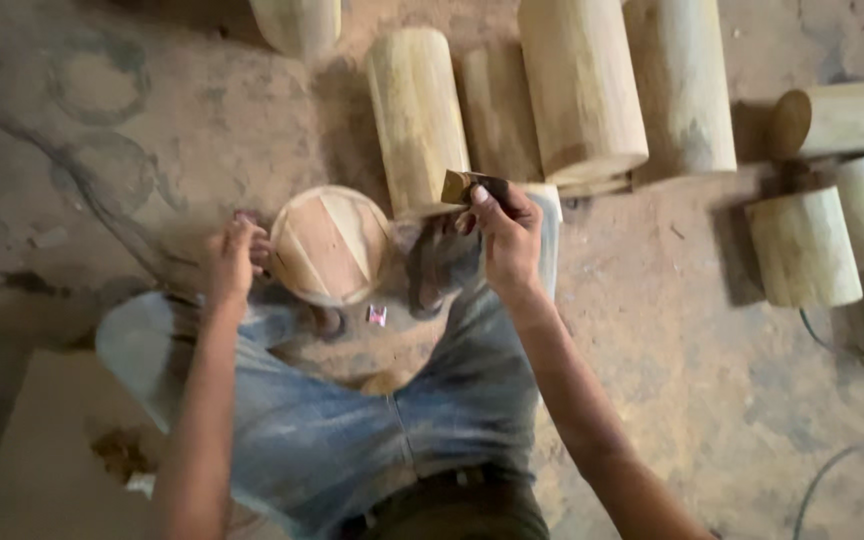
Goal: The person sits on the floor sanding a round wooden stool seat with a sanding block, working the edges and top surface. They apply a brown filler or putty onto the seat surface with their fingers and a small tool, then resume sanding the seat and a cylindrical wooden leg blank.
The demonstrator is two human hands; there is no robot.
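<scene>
A round wooden piece (330, 245), pale with visible joined boards on its flat top, stands upright between my knees. My left hand (233, 255) grips its left edge. My right hand (507, 232) is raised to the right of it, pinching a small folded piece of sandpaper (460, 186) between thumb and fingers. The sandpaper is clear of the round piece. My legs in dusty blue jeans (352, 420) frame the workpiece from below.
Several pale wooden cylinders (580, 85) lie and stand on the dusty floor ahead and to the right, one (803, 247) upright at right. A cable (852, 455) curves across the floor at lower right. A flat cardboard sheet (47, 450) lies lower left. A small wrapper (377, 315) lies by my knee.
</scene>
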